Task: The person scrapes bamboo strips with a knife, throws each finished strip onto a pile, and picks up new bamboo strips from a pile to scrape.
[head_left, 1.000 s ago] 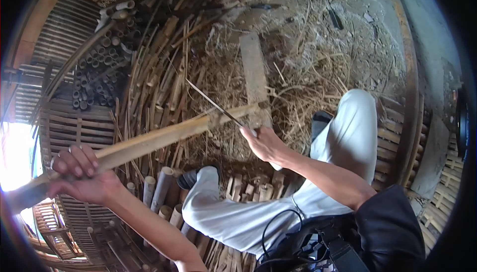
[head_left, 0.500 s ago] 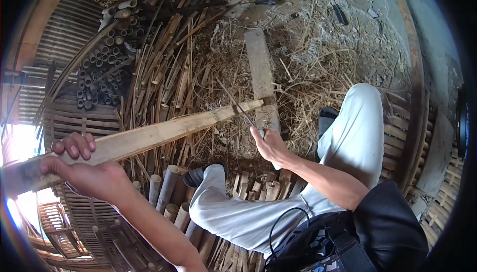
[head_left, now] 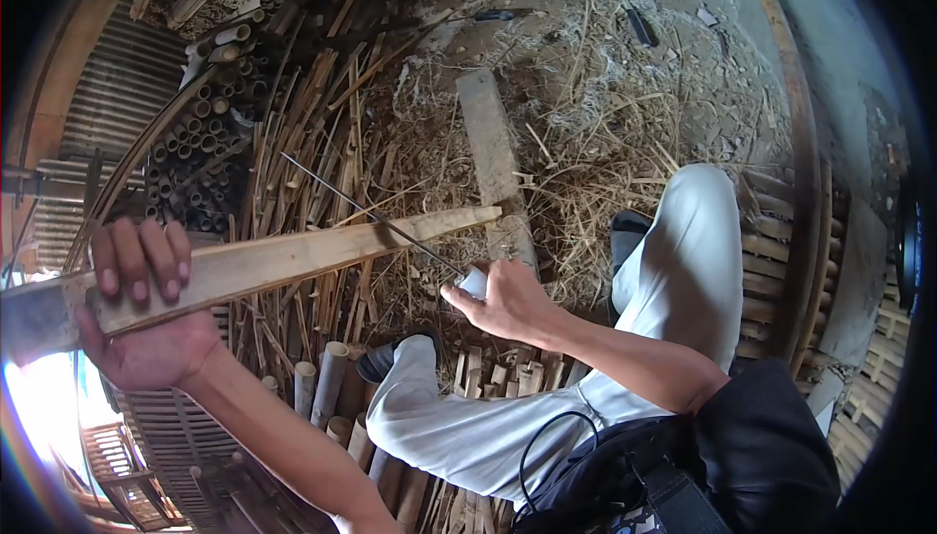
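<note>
My left hand is wrapped round the wide end of a long split bamboo slat, fingers over its top face and thumb along its near side. The slat slants across in front of me, and its narrow tip rests on or just over a worn wooden board. In my right hand is a knife with a pale handle, closed in my fingers. Its long thin blade shows nearly edge-on and crosses the slat, pointing to the upper left. Whether the blade touches the slat I cannot tell.
Shavings and fibres litter the ground round the board. Stacked bamboo poles and loose strips lie on the left. Cut pieces are below my legs. A dark-handled tool lies farther off.
The knife has moved left along the slat and its blade now reaches farther to the upper left. My left fingers have spread higher over the slat. The view has shifted slightly.
</note>
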Demonstrator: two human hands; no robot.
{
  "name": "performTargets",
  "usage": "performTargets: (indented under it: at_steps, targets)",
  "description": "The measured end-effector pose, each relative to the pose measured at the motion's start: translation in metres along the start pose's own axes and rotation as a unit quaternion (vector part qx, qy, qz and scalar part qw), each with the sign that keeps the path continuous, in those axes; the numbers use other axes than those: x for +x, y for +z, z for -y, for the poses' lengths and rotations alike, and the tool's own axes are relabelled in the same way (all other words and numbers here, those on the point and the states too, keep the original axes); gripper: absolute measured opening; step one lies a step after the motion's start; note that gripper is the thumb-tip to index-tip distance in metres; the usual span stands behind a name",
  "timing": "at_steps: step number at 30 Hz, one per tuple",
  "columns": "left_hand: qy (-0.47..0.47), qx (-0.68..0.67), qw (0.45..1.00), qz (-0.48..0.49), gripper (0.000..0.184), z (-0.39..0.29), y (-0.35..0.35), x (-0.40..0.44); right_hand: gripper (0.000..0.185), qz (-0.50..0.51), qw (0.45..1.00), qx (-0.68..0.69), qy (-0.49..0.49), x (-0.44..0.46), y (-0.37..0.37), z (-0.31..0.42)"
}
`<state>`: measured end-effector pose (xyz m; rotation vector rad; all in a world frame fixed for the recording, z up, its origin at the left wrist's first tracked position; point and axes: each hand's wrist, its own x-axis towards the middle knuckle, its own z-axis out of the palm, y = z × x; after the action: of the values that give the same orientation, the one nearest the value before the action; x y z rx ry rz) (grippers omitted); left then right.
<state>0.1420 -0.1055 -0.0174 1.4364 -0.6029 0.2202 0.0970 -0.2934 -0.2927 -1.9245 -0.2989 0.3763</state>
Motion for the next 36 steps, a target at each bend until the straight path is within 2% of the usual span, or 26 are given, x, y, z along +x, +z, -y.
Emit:
performTargets:
  at_steps: [1,4,5,8,12,18,19,20,22,23,26,27,28,29,30,31,32,34,35,36]
  targets:
    - [-0.001,0.013,1.0,0.004,0.022,-0.001,0.0,0.0,0.044,-0.014,1.0,0.019,-0.005,0.002,0.005,-0.014]
    - [-0.023,0.022,0.999,0.008,0.023,-0.009,-0.023,0.004,0.041,-0.001,0.997,0.045,0.064,-0.004,0.008,-0.039]
    - [-0.016,0.008,0.998,-0.06,0.021,-0.011,-0.028,0.003,0.036,-0.028,0.998,0.009,0.056,-0.011,0.005,-0.043]
    - [0.025,0.058,0.995,-0.083,0.019,-0.013,-0.037,-0.003,0.033,0.01,0.999,0.002,0.046,-0.021,-0.003,-0.041]
    - [0.002,0.03,0.994,-0.108,0.018,-0.018,-0.014,-0.012,0.037,-0.036,0.999,0.0,-0.04,-0.026,0.0,-0.026]
    - [-0.001,0.032,0.994,-0.103,0.019,-0.014,-0.011,-0.007,0.032,0.067,0.996,0.049,0.035,-0.024,0.002,-0.031]
    - [-0.001,0.034,0.993,-0.112,0.019,-0.013,-0.005,-0.006,0.031,0.047,0.996,-0.002,-0.077,-0.02,0.0,-0.021]
    - [-0.004,0.037,0.992,-0.122,0.019,-0.011,0.001,-0.006,0.03,0.075,0.994,0.071,-0.029,-0.017,0.004,-0.012]
    - [0.005,0.03,0.994,-0.1,0.019,-0.011,0.014,-0.01,0.03,0.068,0.991,0.114,-0.02,-0.012,0.0,0.014]
    - [0.01,0.027,0.996,-0.088,0.019,-0.012,0.017,-0.013,0.028,0.044,0.989,0.12,-0.07,-0.005,-0.001,0.021]
    - [0.025,0.047,0.994,-0.098,0.018,-0.015,0.015,-0.021,0.022,0.125,0.984,0.092,0.087,0.001,-0.008,0.015]
    - [0.031,0.052,0.993,-0.098,0.017,-0.016,0.014,-0.023,0.022,0.09,0.994,0.048,0.037,0.0,0.01,-0.02]
    - [0.038,0.056,0.993,-0.099,0.017,-0.017,0.012,-0.025,0.021,0.087,0.976,0.142,0.141,-0.004,0.021,-0.032]
    - [0.039,0.044,0.993,-0.103,0.016,-0.017,0.011,-0.026,0.021,0.036,0.996,0.081,0.009,-0.002,0.027,-0.037]
    - [0.031,0.032,0.993,-0.109,0.016,-0.016,0.01,-0.029,0.021,-0.009,0.993,0.023,-0.118,-0.003,0.033,-0.041]
    - [0.035,0.041,0.992,-0.118,0.015,-0.016,0.004,-0.031,0.019,0.032,0.989,-0.057,-0.133,-0.003,0.028,-0.025]
    - [0.043,0.051,0.99,-0.125,0.015,-0.016,-0.006,-0.031,0.019,0.054,0.995,0.078,-0.006,-0.012,0.021,-0.009]
    - [0.045,0.053,0.989,-0.127,0.014,-0.014,-0.014,-0.033,0.022,0.041,0.991,0.088,-0.089,-0.016,0.009,0.016]
    - [0.036,0.046,0.991,-0.121,0.014,-0.015,-0.014,-0.034,0.026,0.09,0.986,0.138,-0.01,-0.018,0.014,0.013]
    - [0.033,0.046,0.991,-0.121,0.014,-0.017,-0.015,-0.035,0.028,0.129,0.959,0.221,0.123,-0.021,0.018,0.006]
